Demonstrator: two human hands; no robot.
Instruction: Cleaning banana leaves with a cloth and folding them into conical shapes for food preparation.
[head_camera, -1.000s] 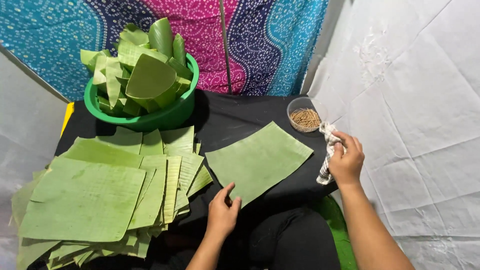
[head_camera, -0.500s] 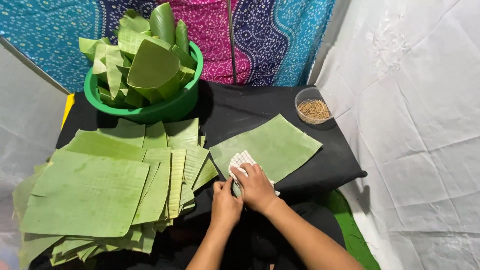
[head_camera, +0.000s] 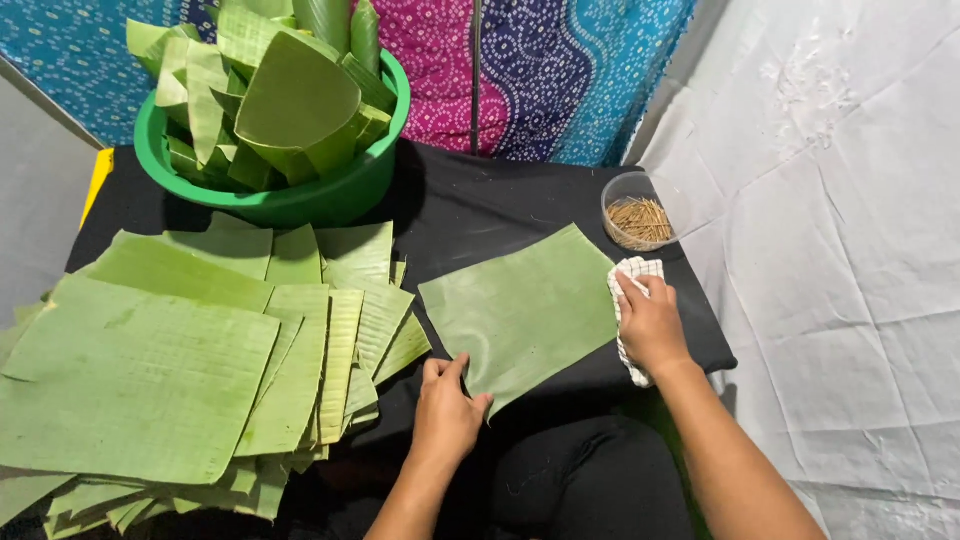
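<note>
The single banana leaf sheet lies flat on the black counter in front of you, turned like a diamond: its long axis runs from the near-left corner up to the far-right corner, and one corner points toward the small clear bowl of sticks. Your left hand rests palm down on the near-left corner of the sheet, with fingers together and pressing the leaf flat; it is not clamped around anything. Your right hand is at the right edge of the sheet, with fingers closed on a white checked cloth, which touches the leaf border and hangs a little over the counter's right edge. Both forearms come up from below, the right one at a slant from the lower right. To the left, the big stack of cut leaves lies just beside the sheet, and its strips almost reach the left corner. The green basin of folded leaves stands at the far left. Bare black counter shows between the basin, the sheet and the bowl.
</note>
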